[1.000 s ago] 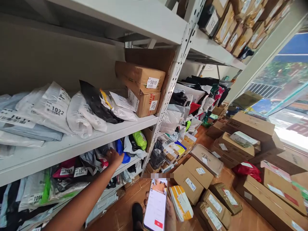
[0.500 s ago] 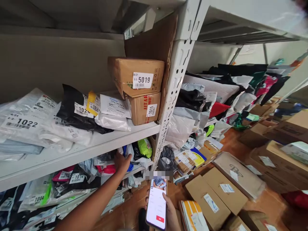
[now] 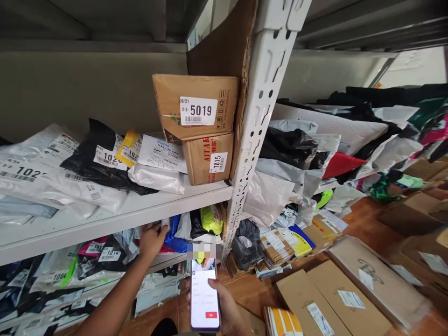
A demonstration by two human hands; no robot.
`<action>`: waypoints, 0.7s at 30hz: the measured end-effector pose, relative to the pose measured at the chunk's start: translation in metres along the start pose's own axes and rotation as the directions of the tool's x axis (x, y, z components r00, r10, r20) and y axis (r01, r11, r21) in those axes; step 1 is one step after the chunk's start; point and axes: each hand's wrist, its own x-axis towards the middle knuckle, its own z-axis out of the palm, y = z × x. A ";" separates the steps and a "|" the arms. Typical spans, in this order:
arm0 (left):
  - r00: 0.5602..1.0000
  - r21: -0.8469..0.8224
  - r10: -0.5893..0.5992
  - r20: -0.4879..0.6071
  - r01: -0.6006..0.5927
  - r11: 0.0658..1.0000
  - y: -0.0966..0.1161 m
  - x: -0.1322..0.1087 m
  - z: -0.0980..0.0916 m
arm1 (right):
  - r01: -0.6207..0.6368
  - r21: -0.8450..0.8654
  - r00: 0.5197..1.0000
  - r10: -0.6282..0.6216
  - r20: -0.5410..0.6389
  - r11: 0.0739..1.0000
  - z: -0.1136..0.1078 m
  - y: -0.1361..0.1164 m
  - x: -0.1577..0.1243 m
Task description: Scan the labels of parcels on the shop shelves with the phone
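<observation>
- The left hand reaches below the front edge of the middle shelf, towards the right end of the lower shelf; its fingertips are among the packets there, just beside a blue bag, and I cannot tell whether they grip anything
- The right hand grasps a phone, thumb over the lit screen
- Best, I judge, to part the packets lightly, tilting each until its label faces out, and to hold the phone steady
- On the middle shelf, near its right end, the box marked 5019 rests on the box marked 7015, just beside a perforated post
- Cartons lie on the brown floor beyond the post
</observation>
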 end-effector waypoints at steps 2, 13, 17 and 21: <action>0.997 -0.026 0.068 0.028 -0.067 0.997 0.011 -0.001 0.011 | -0.031 -0.006 1.000 0.031 0.004 0.999 -0.005 0.003 -0.003; 0.998 -0.106 0.068 0.018 -0.066 0.992 0.021 -0.010 0.028 | -0.011 0.038 0.998 0.013 -0.054 0.999 0.002 0.008 0.011; 0.997 -0.139 0.063 0.034 -0.058 0.989 -0.013 0.000 0.010 | -0.006 0.030 0.999 0.008 -0.052 1.000 0.009 0.019 0.020; 0.998 -0.119 -0.021 0.055 0.027 0.993 -0.057 0.005 -0.017 | -0.013 0.033 0.998 0.015 -0.057 0.999 0.015 0.024 0.024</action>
